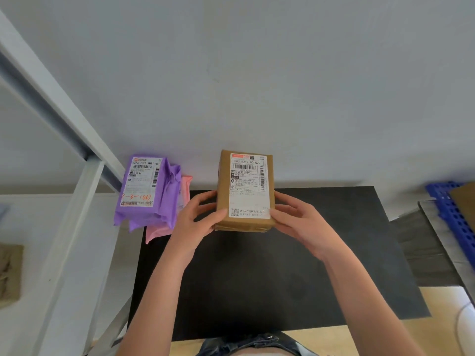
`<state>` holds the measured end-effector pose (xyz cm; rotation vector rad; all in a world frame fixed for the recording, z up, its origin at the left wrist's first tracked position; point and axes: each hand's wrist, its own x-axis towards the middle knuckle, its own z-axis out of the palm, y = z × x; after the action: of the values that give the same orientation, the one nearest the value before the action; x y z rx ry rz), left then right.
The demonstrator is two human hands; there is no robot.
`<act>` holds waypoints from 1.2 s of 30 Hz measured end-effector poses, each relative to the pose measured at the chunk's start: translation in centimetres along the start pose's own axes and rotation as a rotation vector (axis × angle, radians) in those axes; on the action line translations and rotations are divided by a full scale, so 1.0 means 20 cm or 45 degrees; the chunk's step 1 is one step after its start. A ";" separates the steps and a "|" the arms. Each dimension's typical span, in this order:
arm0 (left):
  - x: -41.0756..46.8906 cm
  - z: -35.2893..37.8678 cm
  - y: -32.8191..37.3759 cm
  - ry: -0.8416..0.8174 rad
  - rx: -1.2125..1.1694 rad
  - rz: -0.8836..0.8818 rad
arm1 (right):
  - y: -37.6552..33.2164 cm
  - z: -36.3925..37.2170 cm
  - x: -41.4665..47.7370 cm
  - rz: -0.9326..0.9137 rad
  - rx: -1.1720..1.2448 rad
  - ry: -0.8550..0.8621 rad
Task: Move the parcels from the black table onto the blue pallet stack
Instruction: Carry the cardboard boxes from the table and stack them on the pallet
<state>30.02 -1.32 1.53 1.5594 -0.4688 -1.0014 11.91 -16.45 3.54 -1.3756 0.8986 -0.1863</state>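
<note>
A brown cardboard parcel (pixel 245 191) with a white shipping label is held above the black table (pixel 270 273), label facing me. My left hand (pixel 198 217) grips its left side and my right hand (pixel 298 217) grips its right side. A purple mailer bag (pixel 149 191) with a label and red handwriting lies at the table's far left corner, on top of a pink mailer (pixel 156 231). The blue pallet stack (pixel 455 214) shows at the right edge, with a brown cardboard piece (pixel 465 199) on it.
A grey metal shelf frame (pixel 77 201) stands at the left, close to the purple bag. A grey wall runs behind the table. Grey boards (pixel 437 227) lie between the table and the pallets. A tan object (pixel 10 273) sits at the far left.
</note>
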 end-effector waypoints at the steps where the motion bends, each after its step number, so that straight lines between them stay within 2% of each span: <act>1: -0.01 0.00 0.01 -0.028 -0.012 -0.011 | 0.00 -0.01 -0.02 -0.001 0.044 0.000; 7: -0.03 0.01 0.07 -0.205 -0.026 0.011 | 0.04 -0.02 -0.12 -0.060 0.240 -0.014; 17: 0.01 0.12 0.09 -0.579 0.109 0.072 | 0.15 -0.06 -0.39 -0.118 0.282 0.275; 29: -0.10 0.52 0.09 -0.831 0.238 0.104 | 0.31 -0.26 -0.75 -0.116 0.418 0.536; 36: -0.27 0.93 0.03 -0.976 0.237 0.092 | 0.46 -0.52 -1.09 -0.147 0.444 0.641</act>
<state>12.30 -8.50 4.52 1.2588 -1.1631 -1.5218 -12.78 -9.17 5.64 -1.0660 1.1360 -0.7682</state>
